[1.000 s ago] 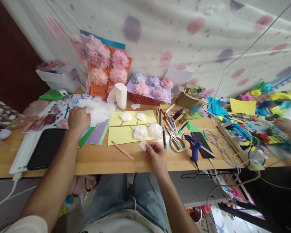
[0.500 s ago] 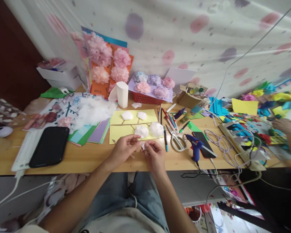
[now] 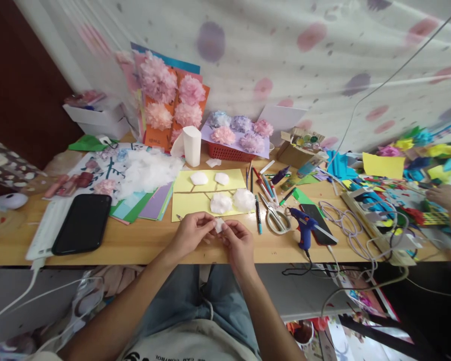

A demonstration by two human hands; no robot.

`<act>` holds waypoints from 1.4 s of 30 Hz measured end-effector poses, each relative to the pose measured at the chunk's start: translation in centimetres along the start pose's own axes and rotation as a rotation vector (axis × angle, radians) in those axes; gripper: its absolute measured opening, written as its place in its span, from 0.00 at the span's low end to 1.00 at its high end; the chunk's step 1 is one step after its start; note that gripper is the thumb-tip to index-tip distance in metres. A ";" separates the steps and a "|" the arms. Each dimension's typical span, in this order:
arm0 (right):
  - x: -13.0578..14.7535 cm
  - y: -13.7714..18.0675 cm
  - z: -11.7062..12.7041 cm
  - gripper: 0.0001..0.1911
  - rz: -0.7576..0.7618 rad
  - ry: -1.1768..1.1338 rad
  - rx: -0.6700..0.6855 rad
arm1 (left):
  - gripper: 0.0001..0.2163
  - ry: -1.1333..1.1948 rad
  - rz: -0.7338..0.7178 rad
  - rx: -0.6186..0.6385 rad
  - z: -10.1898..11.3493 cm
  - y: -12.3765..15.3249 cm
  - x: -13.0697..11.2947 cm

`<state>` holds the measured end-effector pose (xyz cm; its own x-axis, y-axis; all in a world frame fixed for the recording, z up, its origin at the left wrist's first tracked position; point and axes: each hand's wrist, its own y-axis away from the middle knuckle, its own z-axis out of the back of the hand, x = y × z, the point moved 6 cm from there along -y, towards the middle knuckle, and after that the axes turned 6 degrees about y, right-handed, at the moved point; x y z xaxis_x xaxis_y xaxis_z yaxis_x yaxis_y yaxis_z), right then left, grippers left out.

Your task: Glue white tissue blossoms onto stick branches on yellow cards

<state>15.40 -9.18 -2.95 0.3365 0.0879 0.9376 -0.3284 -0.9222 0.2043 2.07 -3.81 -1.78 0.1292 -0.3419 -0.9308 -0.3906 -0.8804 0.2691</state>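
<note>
My left hand [image 3: 192, 232] and my right hand [image 3: 237, 240] meet over the near edge of the wooden table [image 3: 143, 245]. Both pinch one small white piece [image 3: 219, 224], cotton or paper, between their fingertips. Just beyond lies a yellow paper sheet [image 3: 195, 200] with brown lines and several white cotton puffs [image 3: 221, 203] stuck on it. A heap of loose white cotton [image 3: 146, 170] sits further left. A thin stick lies under my left hand, mostly hidden.
A black phone [image 3: 81, 223] lies at the left. Scissors [image 3: 276, 218], pens and a blue glue gun [image 3: 302, 225] lie to the right, with cables beyond. Pink paper flowers [image 3: 173, 95] and a white roll [image 3: 191, 145] stand behind. Another person's hand [image 3: 449, 198] works at the far right.
My left hand came back from the cotton heap at the left and joined my right hand on the small white piece. The view shifted slightly.
</note>
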 end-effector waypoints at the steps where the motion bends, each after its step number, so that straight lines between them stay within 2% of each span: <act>1: 0.0 0.0 0.1 0.14 0.007 0.026 0.009 | 0.17 0.004 0.007 -0.004 0.1 0.0 0.1; 6: 0.1 0.0 0.5 0.15 0.022 0.120 0.041 | 0.18 0.021 -0.007 0.006 0.2 0.0 0.0; 13: -0.2 -0.1 0.8 0.12 0.036 0.111 0.058 | 0.17 -0.018 -0.071 0.071 -0.1 0.6 -0.1; 19: -0.3 -0.2 1.1 0.10 0.027 0.069 0.082 | 0.15 -0.031 -0.063 0.039 -0.2 0.9 -0.2; 23: -0.3 -0.2 1.0 0.10 0.014 0.046 0.087 | 0.13 -0.045 -0.124 0.031 -0.4 1.2 -0.6; 33: -0.1 0.4 1.0 0.05 0.041 0.004 0.163 | 0.07 -0.303 -0.294 0.040 -0.8 2.1 -1.9; 37: 0.7 0.5 1.2 0.09 0.023 0.031 0.187 | 0.08 -0.503 -0.383 0.092 -1.3 2.6 -2.7; 42: 1.9 0.5 0.6 0.13 0.019 0.261 0.388 | 0.09 -0.683 -0.493 0.180 -2.0 3.1 -3.8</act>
<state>16.40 -9.69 -1.21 0.0836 0.1152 0.9898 0.0384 -0.9929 0.1123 2.22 -5.88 3.04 -0.2320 0.3895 -0.8913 -0.5802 -0.7909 -0.1946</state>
